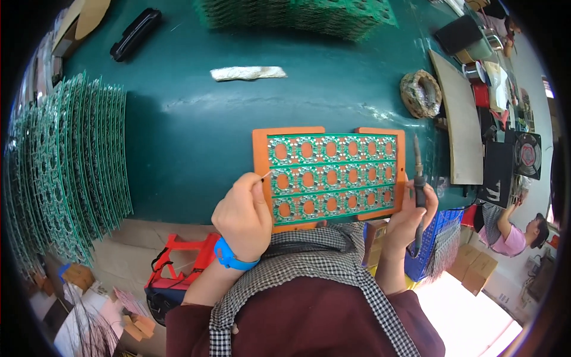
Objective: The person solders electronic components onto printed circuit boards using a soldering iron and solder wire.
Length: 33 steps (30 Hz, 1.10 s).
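A green circuit board panel [331, 168] with rows of round cutouts lies in an orange frame [260, 152] at the table's near edge. My left hand [244, 208], a blue band [232, 257] on its wrist, pinches a thin pale wire [266, 175] over the frame's left side. In my right hand [410, 214] is a soldering iron [419, 178], its tip pointing away from me beyond the frame's right edge. The fingers of that hand are close to the frame's right side; whether they touch it is unclear.
Stacks of green boards stand at the left [77, 160] and far side [297, 15]. A white strip [248, 73], a black case [135, 34] and a rough round holder [420, 94] rest on the green table. At right are a fan [527, 154] and another person [508, 235].
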### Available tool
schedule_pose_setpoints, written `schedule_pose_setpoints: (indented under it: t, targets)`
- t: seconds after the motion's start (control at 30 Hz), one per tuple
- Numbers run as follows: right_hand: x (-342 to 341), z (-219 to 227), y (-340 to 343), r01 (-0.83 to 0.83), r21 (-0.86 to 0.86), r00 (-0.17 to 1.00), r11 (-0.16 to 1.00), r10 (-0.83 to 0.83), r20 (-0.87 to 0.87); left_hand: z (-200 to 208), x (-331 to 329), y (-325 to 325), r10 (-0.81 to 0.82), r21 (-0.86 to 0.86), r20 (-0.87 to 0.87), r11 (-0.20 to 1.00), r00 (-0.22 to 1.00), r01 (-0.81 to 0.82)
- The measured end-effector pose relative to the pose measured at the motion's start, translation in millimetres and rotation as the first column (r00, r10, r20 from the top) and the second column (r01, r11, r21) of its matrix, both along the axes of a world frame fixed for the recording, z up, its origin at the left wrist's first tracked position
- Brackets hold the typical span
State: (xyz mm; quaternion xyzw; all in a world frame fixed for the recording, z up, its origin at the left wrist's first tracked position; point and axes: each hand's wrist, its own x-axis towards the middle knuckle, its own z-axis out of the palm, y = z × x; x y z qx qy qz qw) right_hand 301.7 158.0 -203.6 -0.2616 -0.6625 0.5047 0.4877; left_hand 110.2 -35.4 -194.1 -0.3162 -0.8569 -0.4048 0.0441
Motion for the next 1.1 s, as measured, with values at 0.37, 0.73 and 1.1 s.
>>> schedule_pose_setpoints:
  t: [0.37, 0.73, 1.1]
  targets:
    - [-42, 38, 67, -0.082, 0.582, 0.781, 0.809, -0.311, 0.542, 50, -31, -6, 0.212, 0.556, 0.109, 0.797, 0.971, -0.236]
    - [-33, 53, 29, -0.024, 0.566, 0.918, 0.824, -0.206, 0.338, 190, -81, -106, 0.678, 0.477, -0.729, 0.605, 0.097, -0.638]
    - [-32, 70, 6, -0.028, 0.439, 0.983, 0.898, -0.055, 0.173, 224, -4, -142, 0.772, 0.620, -0.459, 0.632, 0.439, -0.464]
